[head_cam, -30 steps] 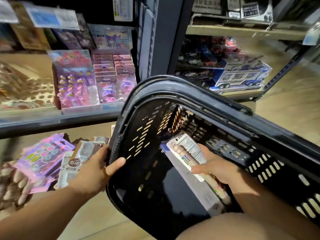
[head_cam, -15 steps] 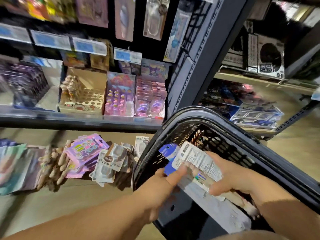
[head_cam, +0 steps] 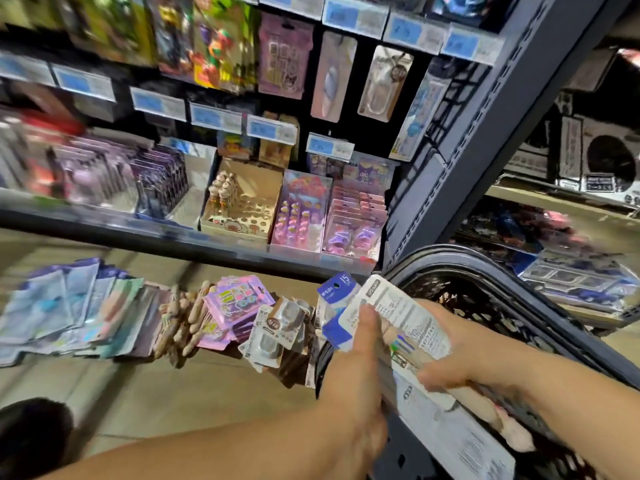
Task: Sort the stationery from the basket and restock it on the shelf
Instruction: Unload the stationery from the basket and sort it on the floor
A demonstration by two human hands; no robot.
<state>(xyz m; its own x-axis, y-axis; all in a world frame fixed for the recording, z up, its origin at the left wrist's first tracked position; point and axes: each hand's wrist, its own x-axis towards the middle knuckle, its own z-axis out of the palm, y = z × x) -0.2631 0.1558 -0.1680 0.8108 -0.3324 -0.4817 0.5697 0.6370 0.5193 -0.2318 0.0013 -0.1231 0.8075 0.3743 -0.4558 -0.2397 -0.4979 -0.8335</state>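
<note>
Packs of pens [head_cam: 398, 313] sit in both hands at the lower right of the frame, just over the black basket [head_cam: 485, 268]. The left hand [head_cam: 356, 382] pins the top pack with its thumb, its fingers hidden under; the right hand [head_cam: 464, 355] curls round the bunch. Best, I think, to hold tight and peel off one pack at a time. Sorted piles [head_cam: 235, 306] lie on the tan floor [head_cam: 207, 393] at centre left, under the shelf [head_cam: 173, 239] of pink boxes [head_cam: 301, 209].

You have open air between the basket [head_cam: 467, 263] and the shelf [head_cam: 138, 233]; floor piles [head_cam: 235, 306] block the low left.
</note>
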